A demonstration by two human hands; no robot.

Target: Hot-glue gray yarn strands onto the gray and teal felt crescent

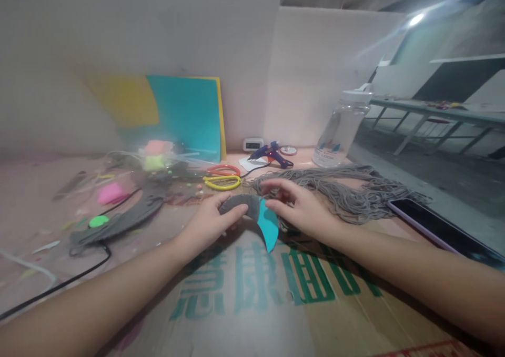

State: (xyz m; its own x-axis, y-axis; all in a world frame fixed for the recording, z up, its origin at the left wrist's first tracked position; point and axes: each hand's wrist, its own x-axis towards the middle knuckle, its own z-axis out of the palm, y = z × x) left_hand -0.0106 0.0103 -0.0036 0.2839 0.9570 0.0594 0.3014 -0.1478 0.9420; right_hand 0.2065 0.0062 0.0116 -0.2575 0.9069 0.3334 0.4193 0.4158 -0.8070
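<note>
Winding grey cord [366,192] around a blue crescent [269,225], by all appearances

Step in hand, as a judgement: covering the blue crescent, with dark grey over the left part and bare blue at the right tip. Held just above the cardboard [276,325], between both hands, in front of the heaped cord. Left hand [215,217]: grip pinching the grey-covered end, thumb on the near face. Right hand [302,205]: thumb beside the grey-blue border, forefinger arched above and apart from it; cannot tell whether pinching a strand. Probably called for next: a steady left pinch and close, even turns over the bare blue.

Counted on the worktop [31,199]: one blue crescent, in hand; one grey arc [134,215] lying at left, apparently cord-covered too; one heap of grey cord, too tangled for numbering strands; one glue gun [274,153]; two handle loops, red [225,167] and yellow [221,187], cannot tell whether from one pair of scissors; one bottle [339,130]; one phone [437,230]; one small display [253,145]; one pink lump [111,192]; one green disc [98,221] at the grey arc's edge; at least two sheets, blue [189,115] and yellow [130,101], upright at the back.
</note>
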